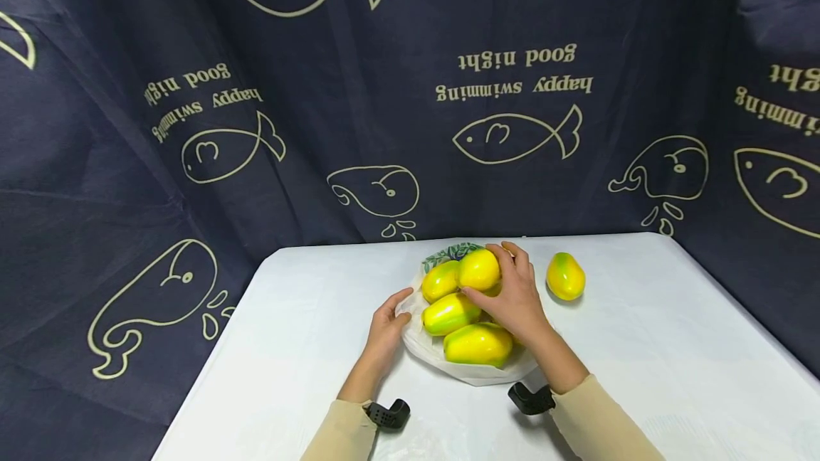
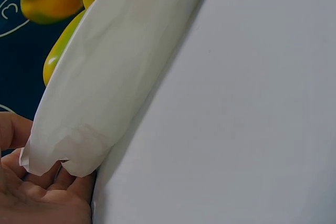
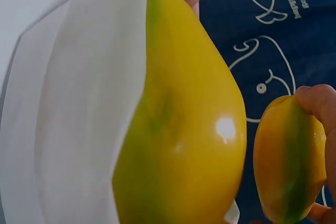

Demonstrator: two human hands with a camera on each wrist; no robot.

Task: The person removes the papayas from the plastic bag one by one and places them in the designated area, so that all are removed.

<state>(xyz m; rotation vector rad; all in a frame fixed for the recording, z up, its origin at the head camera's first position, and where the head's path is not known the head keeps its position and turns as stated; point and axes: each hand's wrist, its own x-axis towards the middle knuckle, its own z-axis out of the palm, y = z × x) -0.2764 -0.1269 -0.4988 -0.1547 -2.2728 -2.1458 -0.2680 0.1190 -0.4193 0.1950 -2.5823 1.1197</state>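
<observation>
A white bag with a green leaf print at its far side lies with several yellow-green papayas in its mouth, among them one at the front, one in the middle and one at the back left. My right hand grips another papaya above the far part of the bag, thumb and fingers round it. On the bag's left side my left hand holds its rim. In the left wrist view, that rim lies between thumb and fingers.
One more papaya lies on the white tabletop to the right of the bag. Behind the table hangs a dark blue curtain with fish and whale prints. Black bands sit on both wrists.
</observation>
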